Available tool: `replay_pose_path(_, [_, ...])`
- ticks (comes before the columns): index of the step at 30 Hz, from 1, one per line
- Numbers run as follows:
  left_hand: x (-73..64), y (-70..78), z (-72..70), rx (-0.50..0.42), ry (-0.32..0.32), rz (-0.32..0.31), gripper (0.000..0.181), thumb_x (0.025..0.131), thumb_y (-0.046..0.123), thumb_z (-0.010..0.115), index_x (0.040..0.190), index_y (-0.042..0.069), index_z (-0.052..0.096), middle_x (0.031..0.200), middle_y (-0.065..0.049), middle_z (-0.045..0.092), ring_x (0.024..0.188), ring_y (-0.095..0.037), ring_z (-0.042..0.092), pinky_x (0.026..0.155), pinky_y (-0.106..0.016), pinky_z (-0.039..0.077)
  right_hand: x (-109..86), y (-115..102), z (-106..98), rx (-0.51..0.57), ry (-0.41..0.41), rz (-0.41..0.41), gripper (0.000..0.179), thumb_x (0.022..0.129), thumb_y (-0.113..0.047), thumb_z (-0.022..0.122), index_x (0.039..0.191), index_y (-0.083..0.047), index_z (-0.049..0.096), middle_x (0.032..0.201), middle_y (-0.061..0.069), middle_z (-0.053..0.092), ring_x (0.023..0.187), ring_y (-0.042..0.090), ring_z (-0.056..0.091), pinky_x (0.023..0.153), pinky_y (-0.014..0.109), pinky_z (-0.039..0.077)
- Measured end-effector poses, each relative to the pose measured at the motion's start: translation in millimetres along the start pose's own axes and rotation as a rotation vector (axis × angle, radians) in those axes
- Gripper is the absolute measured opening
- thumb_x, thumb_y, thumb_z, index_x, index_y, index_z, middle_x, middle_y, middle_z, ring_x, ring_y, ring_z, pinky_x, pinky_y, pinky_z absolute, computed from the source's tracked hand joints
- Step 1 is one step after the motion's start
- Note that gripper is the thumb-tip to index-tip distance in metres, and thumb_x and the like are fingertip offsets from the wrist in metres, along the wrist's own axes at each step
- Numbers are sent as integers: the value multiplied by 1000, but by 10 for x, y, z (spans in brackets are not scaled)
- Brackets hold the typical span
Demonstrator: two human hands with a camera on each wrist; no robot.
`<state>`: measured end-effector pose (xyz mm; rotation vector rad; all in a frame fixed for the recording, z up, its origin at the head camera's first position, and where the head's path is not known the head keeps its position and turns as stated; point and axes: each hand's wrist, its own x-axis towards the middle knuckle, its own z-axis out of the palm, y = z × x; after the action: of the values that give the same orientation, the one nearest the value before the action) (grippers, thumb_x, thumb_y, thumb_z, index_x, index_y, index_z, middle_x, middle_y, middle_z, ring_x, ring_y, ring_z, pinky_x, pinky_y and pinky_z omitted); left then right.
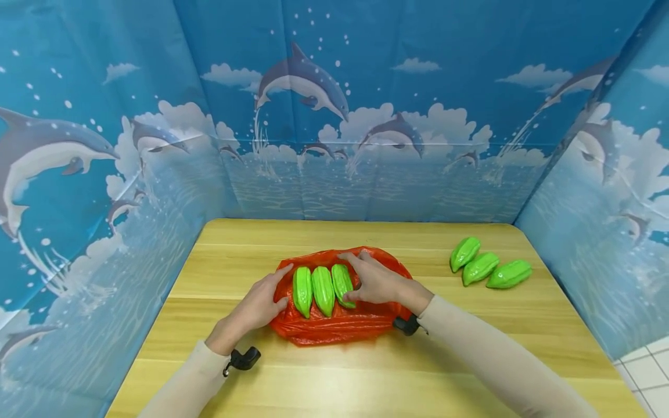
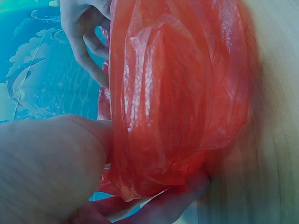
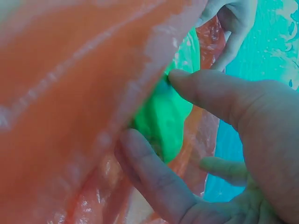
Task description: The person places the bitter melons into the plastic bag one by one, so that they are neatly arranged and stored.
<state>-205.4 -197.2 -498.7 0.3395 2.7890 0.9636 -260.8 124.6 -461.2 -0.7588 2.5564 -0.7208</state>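
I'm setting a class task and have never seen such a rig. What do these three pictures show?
There is no robot, just a person working bare-handed. The widest picture comes from a head-worn camera; the two close-ups come from cameras on the left and right wrists. On the wooden table lies a red plastic bag with three green star fruits side by side in it; three more star fruits lie to the right. The left hand is at the bag's left edge; the thumb of the right hand touches the rightmost fruit in the bag. Whether either hand actually grips anything is hard to tell.
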Motion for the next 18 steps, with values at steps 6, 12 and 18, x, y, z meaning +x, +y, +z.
replay_pose_path(6, [-17, 8, -13, -4, 6, 12, 81, 109, 3, 77, 181, 9, 41, 178, -25, 54, 164, -53, 52, 134, -71, 47, -35, 15, 24, -7, -3, 6, 99, 103, -34, 93, 181, -9, 39, 164, 23, 59, 101, 25, 70, 99, 50, 64])
replay_pose_path(12, [-6, 10, -10, 5, 4, 8, 81, 109, 4, 76, 182, 11, 40, 178, -25, 54, 165, -52, 52, 135, -70, 46, -150, 30, -20, -15, 51, -25, 88, 103, -31, 92, 176, -8, 48, 168, 22, 61, 116, 29, 75, 99, 50, 66])
replay_pose_path(18, [-5, 13, -13, -5, 12, 8, 82, 109, 4, 77, 182, 10, 41, 179, -25, 54, 165, -52, 52, 135, -70, 46, -275, 66, -120, 19, 139, -79, 74, 106, -23, 89, 170, -5, 55, 158, 22, 67, 103, 16, 80, 95, 41, 70])
